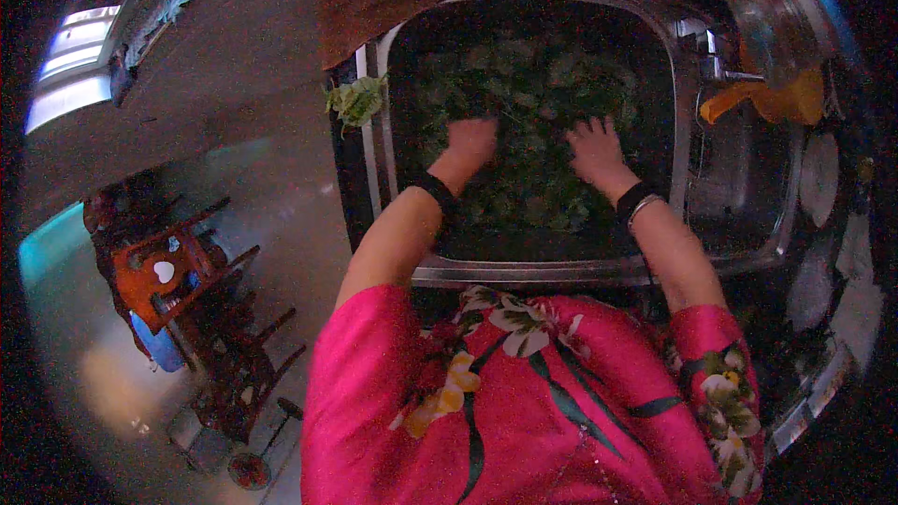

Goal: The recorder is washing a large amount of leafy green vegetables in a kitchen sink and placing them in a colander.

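Note:
Both hands are down in a large metal sink basin (382,175) that holds a wide mass of green leaves (533,186). My left hand (471,146) reaches into the greens left of the middle. It is blurred, and its fingertips are hidden, so any grip on leaves cannot be seen. My right hand (598,151) lies over the leaves on the right with several fingers spread. Nothing distinct shows in it. Dim light makes single leaves hard to tell apart.
A small bunch of pale green leaves (356,102) sits on the left rim. A smaller basin (736,182) adjoins on the right, with an orange cloth-like item (772,99) by a clear container (772,28) behind it. Farther left stands a wooden table (144,277) with chairs.

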Available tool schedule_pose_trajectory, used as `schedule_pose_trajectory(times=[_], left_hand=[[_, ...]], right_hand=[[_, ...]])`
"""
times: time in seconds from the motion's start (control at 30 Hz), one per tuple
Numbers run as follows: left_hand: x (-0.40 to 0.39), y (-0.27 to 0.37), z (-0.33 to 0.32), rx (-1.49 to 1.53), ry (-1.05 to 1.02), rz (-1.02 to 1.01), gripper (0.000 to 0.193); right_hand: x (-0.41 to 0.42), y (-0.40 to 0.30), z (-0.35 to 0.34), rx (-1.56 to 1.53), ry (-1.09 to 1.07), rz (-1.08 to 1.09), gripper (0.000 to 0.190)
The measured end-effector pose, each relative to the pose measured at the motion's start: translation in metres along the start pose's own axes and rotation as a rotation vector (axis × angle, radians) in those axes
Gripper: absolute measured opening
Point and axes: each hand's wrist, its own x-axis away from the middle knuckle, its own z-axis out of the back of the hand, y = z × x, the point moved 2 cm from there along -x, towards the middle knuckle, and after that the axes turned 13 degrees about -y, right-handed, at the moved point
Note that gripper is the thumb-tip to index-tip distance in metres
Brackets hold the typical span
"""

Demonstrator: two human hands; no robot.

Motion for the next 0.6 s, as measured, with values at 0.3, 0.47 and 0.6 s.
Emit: schedule_pose_trajectory(times=[0.3, 0.47, 0.6], left_hand=[[0.010, 0.006, -0.054, -0.188, -0.201, -0.228, 0.020], [0.023, 0.027, -0.039, -0.230, -0.314, -0.467, 0.019], [0.026, -0.002, -0.011, -0.079, -0.150, -0.120, 0.018]], right_hand=[[0.011, 0.004, 0.003, 0.064, -0.207, -0.087, 0.067], [0.014, -0.015, -0.057, 0.058, -0.293, 0.068, 0.069], [0.026, -0.024, -0.035, 0.120, -0.363, 0.167, 0.056]])
